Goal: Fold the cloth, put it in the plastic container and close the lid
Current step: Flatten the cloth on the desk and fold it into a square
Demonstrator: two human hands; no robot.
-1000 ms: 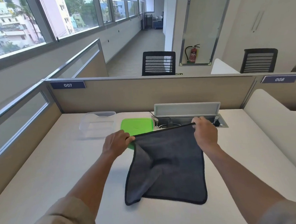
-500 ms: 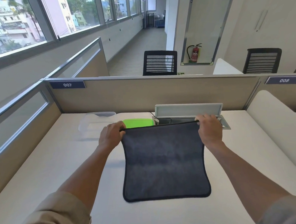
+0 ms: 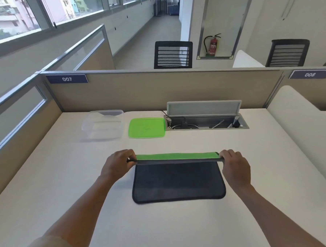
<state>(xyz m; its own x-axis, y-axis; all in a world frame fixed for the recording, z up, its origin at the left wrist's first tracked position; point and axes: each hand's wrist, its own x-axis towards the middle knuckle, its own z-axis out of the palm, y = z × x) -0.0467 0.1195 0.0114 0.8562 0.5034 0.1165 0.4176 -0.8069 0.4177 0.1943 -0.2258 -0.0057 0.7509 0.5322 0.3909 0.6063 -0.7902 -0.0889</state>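
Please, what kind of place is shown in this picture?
Most likely an open-plan office. The desk is enclosed by partition panels bearing number plates such as 007, mesh office chairs stand beyond, and a cable box is set into the desktop.

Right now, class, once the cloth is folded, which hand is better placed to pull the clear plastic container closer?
Probably the left hand: the clear plastic container sits on its side of the desk, beyond it, whereas the right hand would have to cross over the dark grey cloth.
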